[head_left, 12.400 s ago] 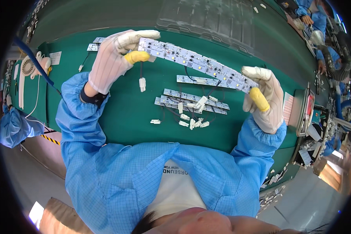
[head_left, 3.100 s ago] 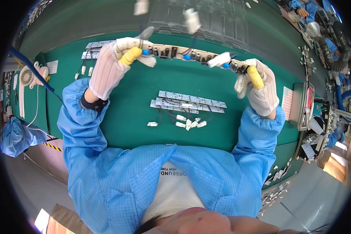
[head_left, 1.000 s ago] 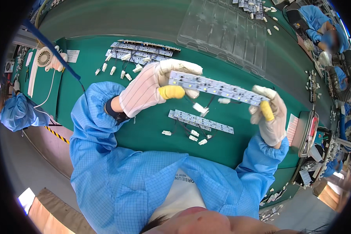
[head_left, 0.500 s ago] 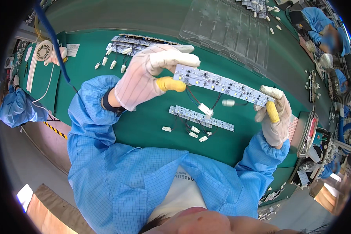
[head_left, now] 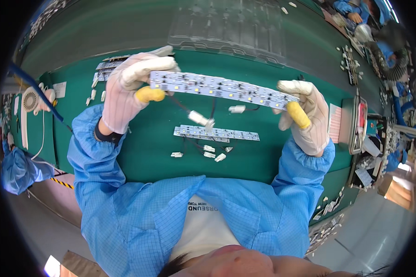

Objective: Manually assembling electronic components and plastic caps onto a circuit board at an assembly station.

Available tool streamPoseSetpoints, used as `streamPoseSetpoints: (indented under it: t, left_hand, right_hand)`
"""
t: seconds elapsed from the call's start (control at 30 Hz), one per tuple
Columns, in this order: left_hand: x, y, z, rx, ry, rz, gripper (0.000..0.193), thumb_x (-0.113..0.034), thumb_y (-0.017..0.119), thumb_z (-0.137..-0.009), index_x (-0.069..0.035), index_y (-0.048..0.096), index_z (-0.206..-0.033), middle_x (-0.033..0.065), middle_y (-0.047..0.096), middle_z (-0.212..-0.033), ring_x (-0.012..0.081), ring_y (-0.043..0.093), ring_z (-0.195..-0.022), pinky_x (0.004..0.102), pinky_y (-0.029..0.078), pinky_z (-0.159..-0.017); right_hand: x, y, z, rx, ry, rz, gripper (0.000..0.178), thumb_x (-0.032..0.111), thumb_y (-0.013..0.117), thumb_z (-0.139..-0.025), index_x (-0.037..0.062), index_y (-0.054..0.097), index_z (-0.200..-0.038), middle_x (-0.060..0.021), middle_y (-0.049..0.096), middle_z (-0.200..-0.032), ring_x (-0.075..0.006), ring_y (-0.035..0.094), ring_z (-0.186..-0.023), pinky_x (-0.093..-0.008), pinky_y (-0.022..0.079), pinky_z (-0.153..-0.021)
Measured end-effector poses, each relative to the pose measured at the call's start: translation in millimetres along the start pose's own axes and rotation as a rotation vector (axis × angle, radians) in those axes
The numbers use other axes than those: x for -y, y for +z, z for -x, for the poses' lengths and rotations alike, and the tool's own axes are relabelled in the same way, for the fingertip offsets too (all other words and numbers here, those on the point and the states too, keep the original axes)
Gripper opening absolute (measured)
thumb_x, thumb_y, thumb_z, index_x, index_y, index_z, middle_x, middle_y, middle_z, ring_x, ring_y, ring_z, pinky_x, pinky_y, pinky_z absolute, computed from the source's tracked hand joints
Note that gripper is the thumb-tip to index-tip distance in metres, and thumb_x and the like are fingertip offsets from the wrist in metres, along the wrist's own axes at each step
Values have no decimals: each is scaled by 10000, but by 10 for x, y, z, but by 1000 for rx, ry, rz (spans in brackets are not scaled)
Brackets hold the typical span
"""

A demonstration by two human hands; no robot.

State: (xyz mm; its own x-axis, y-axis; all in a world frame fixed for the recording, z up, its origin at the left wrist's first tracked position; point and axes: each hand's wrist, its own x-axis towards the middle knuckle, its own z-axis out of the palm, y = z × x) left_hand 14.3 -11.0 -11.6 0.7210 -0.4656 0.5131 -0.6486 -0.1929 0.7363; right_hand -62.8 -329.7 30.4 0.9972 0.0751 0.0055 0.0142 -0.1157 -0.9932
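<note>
A long white LED circuit board is held up above the green mat, sloping slightly down to the right. My left hand, in a white striped glove with a yellow thumb cover, pinches its left end. Its right end is gripped by my right hand, gloved the same way. Dark wires with white plug connectors dangle beneath the board. Below it on the mat lie a few more LED boards, overlapping, their wires and connectors spread toward me.
More boards are stacked behind my left hand. A clear plastic tray lies beyond the mat. At left stands a small white fan; at right, a clear-sided box. Other people in blue work at far left and upper right.
The held board and both hands have shifted left in the view, and so has the background. The board looks more level. Both hands keep their hold on its ends.
</note>
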Motion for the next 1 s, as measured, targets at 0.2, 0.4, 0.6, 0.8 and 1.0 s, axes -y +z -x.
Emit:
streamPoseSetpoints:
  t: [0.2,0.4,0.6,0.8,1.0]
  left_hand:
    - [10,59,4,11,-122,188,493,-357,626,-845,4,569,-1176,130,621,-1051,186,631,-894,330,465,-925]
    - [-11,55,-51,111,-297,-29,587,-529,466,-907,-12,607,-1147,92,619,-1098,146,637,-798,238,478,-739]
    - [18,66,-15,50,-298,180,584,-484,572,-861,-6,570,-1196,119,608,-1142,182,612,-985,280,477,-866]
    - [14,58,12,-31,-208,312,523,-324,676,-826,42,556,-1180,161,595,-1141,226,567,-1092,312,438,-943]
    - [-65,52,5,-29,-40,255,495,-353,686,-792,21,608,-1107,135,615,-1079,230,582,-1036,344,442,-947]
  right_hand:
    - [42,-17,42,45,-2,-27,533,417,650,-847,-5,544,-1156,-105,629,-796,-85,542,-547,-171,386,-439]
    - [73,-50,47,171,-51,-128,607,484,604,-852,-18,521,-1182,-135,662,-845,-119,601,-570,-177,433,-462]
    - [0,-66,18,156,-133,-142,562,427,633,-856,-18,524,-1181,-129,646,-922,-118,604,-608,-188,434,-470]
    - [19,-81,-14,62,-14,-58,554,407,671,-829,-12,539,-1166,-106,630,-902,-100,552,-557,-190,416,-485]
    - [-31,-34,-62,-10,5,15,605,505,662,-801,18,553,-1145,-52,595,-826,-75,493,-524,-180,369,-486]
